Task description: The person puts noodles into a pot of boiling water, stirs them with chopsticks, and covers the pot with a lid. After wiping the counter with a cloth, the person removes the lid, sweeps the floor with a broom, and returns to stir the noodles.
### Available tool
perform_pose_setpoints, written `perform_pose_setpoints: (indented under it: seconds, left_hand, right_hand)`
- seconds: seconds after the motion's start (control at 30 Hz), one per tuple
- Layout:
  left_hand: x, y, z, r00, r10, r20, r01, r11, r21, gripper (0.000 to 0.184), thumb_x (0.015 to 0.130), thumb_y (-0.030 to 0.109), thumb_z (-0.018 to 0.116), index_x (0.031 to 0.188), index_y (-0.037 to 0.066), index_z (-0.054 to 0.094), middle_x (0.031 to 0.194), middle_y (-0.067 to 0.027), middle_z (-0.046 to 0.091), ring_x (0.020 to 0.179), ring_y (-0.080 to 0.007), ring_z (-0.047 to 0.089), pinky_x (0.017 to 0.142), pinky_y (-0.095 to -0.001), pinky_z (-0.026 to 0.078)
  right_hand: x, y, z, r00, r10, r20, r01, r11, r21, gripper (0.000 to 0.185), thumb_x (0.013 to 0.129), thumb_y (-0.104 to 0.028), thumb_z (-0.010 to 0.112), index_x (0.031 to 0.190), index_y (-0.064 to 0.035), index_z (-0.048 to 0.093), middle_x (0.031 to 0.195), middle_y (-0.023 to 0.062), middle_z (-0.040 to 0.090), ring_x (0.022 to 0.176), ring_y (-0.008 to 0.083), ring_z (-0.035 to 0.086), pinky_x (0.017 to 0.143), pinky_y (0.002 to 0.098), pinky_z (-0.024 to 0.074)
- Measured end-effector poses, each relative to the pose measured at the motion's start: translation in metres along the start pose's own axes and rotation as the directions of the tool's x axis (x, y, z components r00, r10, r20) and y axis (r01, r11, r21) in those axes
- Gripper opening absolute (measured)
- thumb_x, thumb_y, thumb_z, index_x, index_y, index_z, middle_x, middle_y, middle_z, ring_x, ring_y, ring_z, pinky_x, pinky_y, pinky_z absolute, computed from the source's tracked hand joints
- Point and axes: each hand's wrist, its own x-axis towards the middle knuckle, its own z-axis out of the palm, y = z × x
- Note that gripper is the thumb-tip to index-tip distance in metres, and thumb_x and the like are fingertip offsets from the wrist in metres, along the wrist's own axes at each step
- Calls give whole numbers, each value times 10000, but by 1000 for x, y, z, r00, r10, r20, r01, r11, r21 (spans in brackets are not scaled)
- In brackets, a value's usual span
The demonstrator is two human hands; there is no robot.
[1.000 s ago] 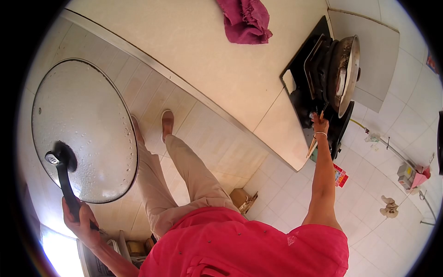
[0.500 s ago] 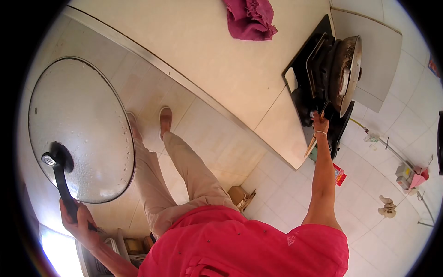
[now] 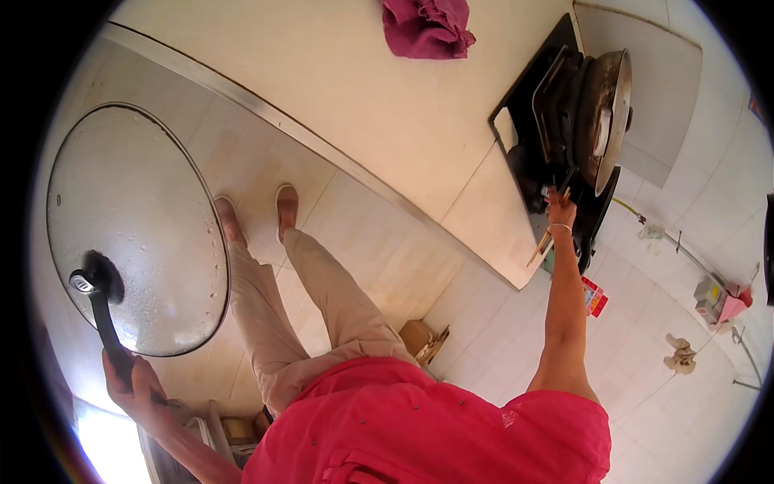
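Observation:
My left hand (image 3: pixel 135 387) is closed round the black handle of a large glass lid (image 3: pixel 161 218), lifted at the left above the floor. Water drops dot the glass. On the right, my right hand (image 3: pixel 561 211) grips a pair of wooden chopsticks (image 3: pixel 538 248), which stick out below the fist. Its fingers are at the front of the black gas stove (image 3: pixel 528 173), close to a knob; whether they touch it I cannot tell. Just beyond stands a dark-sided pan (image 3: pixel 592 109) with a pale metal rim and a side handle.
A purple cloth (image 3: pixel 427 28) lies on the cream countertop (image 3: pixel 339 73). Behind the stove stands a grey panel (image 3: pixel 669 97). A yellow gas hose (image 3: pixel 629 210) runs along the tiled wall. A cardboard box (image 3: pixel 419 340) sits on the floor near the counter.
The view has shifted slightly, so the counter, cloth and stove sit a little higher and further left. Both hands keep their hold on the lid and chopsticks.

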Motion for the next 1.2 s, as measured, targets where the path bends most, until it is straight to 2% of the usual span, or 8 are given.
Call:
perform_pose_setpoints:
  seconds: [0.33,0.47,0.73,0.93,0.97,1.07,1.1,1.2]
  left_hand:
    - [-7,6,-2,1000,10,2,-10,1000,-3,175,843,98,504,980,-10,493,499,47,317,398,-23,247,393,-210,154]
    - [-8,-1,-20,998,0,59,1,1000,-19,321,808,77,534,1091,-57,463,541,21,377,379,-34,302,368,-198,178]
    - [-25,27,-17,999,-22,25,23,999,-30,242,800,56,518,1021,-36,483,505,38,350,377,-24,277,379,-212,141]
    - [-47,75,-15,997,40,67,-35,997,-68,94,806,42,500,891,21,466,487,50,336,363,-17,266,372,-206,137]
    - [-50,81,-14,996,53,72,-48,996,-74,93,808,42,500,892,21,467,488,50,337,364,-16,267,372,-205,139]
    - [-59,101,-10,996,61,72,-55,995,-80,87,818,44,500,893,19,466,494,49,341,365,-17,275,369,-201,155]
    - [-62,107,-13,994,66,83,-59,995,-84,87,819,43,501,894,18,466,501,48,345,366,-17,278,369,-199,159]
    - [-71,125,-13,991,82,107,-73,994,-86,73,808,24,509,872,19,473,545,40,373,378,-18,296,366,-193,191]
  right_hand:
    - [-3,7,3,1000,18,-4,-18,997,73,437,769,-459,648,822,-30,706,715,92,682,744,233,660,714,340,481]
    - [-5,5,2,1000,8,-11,-7,996,86,415,771,-441,655,825,-32,705,720,94,683,752,240,663,723,348,485]
    - [-30,-30,-15,995,38,-95,-45,996,-80,513,805,-518,561,808,-22,693,754,195,654,819,364,638,744,413,485]
    - [-36,-23,-22,968,244,53,-250,941,229,541,832,-489,500,767,18,676,777,197,660,817,367,630,769,409,461]
    - [-40,-26,-23,975,214,63,-223,934,280,499,845,-455,511,781,19,655,704,152,652,686,284,631,625,377,474]
    - [-61,-44,-38,913,292,286,-406,731,549,433,866,-419,518,822,0,620,625,90,605,553,157,555,455,301,404]
    - [-75,-63,-53,895,291,338,-442,687,577,374,904,-386,499,905,-20,577,703,59,596,446,72,398,377,224,281]
    - [-103,-81,-84,881,227,415,-461,609,645,398,910,-396,491,892,-7,576,702,62,598,467,69,415,382,214,278]
